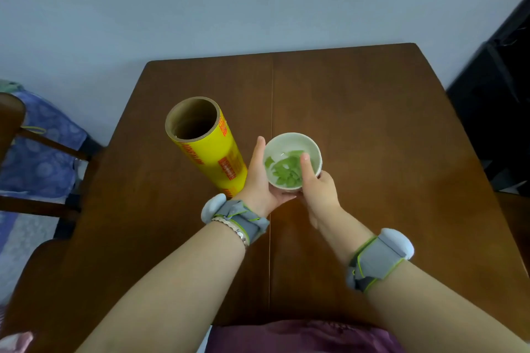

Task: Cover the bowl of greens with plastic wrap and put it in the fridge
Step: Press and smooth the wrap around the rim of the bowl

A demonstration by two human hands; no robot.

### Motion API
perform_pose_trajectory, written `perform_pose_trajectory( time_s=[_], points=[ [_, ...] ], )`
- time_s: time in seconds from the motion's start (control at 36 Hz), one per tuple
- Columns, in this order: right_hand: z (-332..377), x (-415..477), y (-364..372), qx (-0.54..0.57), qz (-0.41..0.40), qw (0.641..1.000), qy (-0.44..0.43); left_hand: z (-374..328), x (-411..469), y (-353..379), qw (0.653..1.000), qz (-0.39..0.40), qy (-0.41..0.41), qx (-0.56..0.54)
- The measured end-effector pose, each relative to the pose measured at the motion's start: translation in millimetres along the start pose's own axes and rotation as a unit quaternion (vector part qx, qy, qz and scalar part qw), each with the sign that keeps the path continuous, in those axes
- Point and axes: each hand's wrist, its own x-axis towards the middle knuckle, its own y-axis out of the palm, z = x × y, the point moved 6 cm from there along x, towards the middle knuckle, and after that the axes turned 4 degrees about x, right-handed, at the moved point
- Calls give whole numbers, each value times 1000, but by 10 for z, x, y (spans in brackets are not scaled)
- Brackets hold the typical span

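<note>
A small white bowl (298, 143) with green leaf pieces in it is held above the brown wooden table (387, 129). My left hand (259, 180) cups the bowl from its left side and underneath. My right hand (318, 192) grips its near right rim, with the thumb lying over the rim above the greens. A tall yellow roll of plastic wrap (209, 149) with red print stands upright just left of my left hand. Whether a film lies over the bowl I cannot tell. No fridge is in view.
A wooden chair (17, 129) with a blue patterned cloth (43, 157) stands at the table's left. A dark piece of furniture (499, 100) sits at the far right. A pale wall lies behind the table's far edge.
</note>
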Motion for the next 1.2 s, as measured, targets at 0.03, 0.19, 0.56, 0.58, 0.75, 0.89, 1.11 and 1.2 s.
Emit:
perform_pose_trajectory(
  time_s=[0.03, 0.19, 0.56, 0.58, 0.75, 0.89, 1.11, 1.2],
  points=[
    [10, -30, 4, -14, -5, 1000, -18, 24, -6, 12, 1000, -2, 3, -13],
    [264, -47, -178, -42, -11, 991, -125, -44, 8, -28, 998, 2, 33, -45],
    [510, -39, -120, -147, 167, 963, -152, -71, -15, -120, 999, -10, 11, -48],
    [528, -47, -115, -154, 177, 959, -157, -67, -22, -126, 999, -5, 1, -48],
    [636, -79, -90, -183, 207, 938, -210, -51, -32, -167, 998, 17, -52, -39],
    [645, -44, -121, -221, 196, 930, -218, -42, -33, -215, 997, 34, -62, -37],
    [552, -52, -97, -323, 195, 912, -165, -78, -38, -248, 998, 25, -49, -39],
    [544, -37, -107, -230, 213, 943, -115, -80, -12, -274, 998, 16, -48, -45]
  ],
)
